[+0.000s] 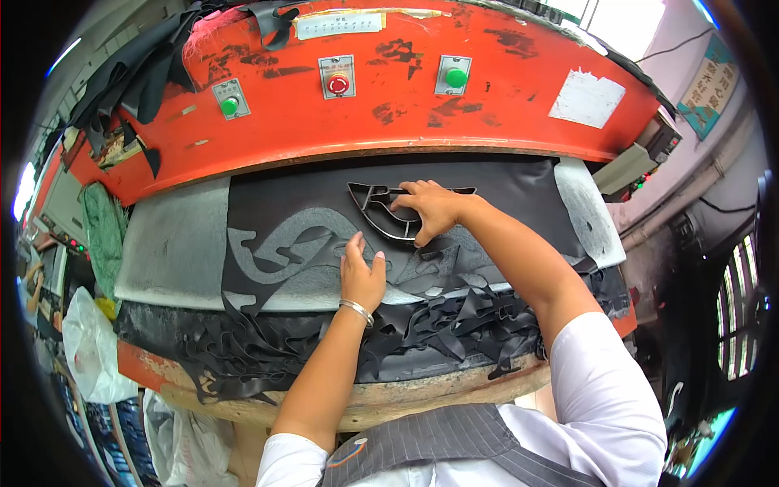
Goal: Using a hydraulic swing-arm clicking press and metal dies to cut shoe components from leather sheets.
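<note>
My right hand (434,209) is closed on a dark, curved metal cutting die (378,191) with inner crossbars. The die stands on a black leather-like sheet (284,183), near its middle. Its right part is largely covered by my fingers and wrist. My left hand (362,276), with a silver bangle at the wrist, lies open over the sheet just below the die, thumb apart from the fingers, holding nothing. Curved cut-outs around it in the sheet bare the grey cutting board (174,235) underneath.
An orange-red press beam (519,105) spans the far side, carrying a red button (338,83) and two green buttons. Tangled black offcuts (430,325) heap along the board's near edge. White plastic bags (91,349) hang at the left.
</note>
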Demonstrator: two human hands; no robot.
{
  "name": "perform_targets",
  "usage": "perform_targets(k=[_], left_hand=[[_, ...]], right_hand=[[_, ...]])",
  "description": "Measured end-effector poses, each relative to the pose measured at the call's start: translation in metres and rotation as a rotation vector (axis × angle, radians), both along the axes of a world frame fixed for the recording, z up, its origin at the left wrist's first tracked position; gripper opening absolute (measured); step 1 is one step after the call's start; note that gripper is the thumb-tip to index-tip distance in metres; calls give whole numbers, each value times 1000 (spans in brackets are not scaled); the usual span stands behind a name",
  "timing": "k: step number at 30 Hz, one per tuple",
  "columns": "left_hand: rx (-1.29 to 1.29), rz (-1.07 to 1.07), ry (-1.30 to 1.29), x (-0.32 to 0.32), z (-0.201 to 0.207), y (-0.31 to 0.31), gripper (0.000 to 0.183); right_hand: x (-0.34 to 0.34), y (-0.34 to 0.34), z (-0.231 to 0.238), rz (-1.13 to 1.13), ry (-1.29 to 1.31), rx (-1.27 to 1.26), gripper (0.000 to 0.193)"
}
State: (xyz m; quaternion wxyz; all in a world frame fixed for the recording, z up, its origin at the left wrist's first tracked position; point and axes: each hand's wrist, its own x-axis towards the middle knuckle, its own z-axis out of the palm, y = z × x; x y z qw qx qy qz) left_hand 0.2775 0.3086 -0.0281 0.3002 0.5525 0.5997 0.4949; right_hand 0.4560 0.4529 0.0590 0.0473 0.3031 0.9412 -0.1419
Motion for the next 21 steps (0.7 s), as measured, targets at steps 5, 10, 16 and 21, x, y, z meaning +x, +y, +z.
perform_targets(k=[5,10,16,21], left_hand=[[-112,78,372,15,-9,0,52],[-102,102,423,8,-6,-3,45],[-98,49,474,14,-1,-12,34],[-66,74,481,17,3,-11,30]], right_hand=[[13,5,-27,113,132,33,72],[36,-31,-27,-38,271,279,67],[54,-66,-67,-660,541,157,58],[54,-57,-74,-508,603,258,35]])
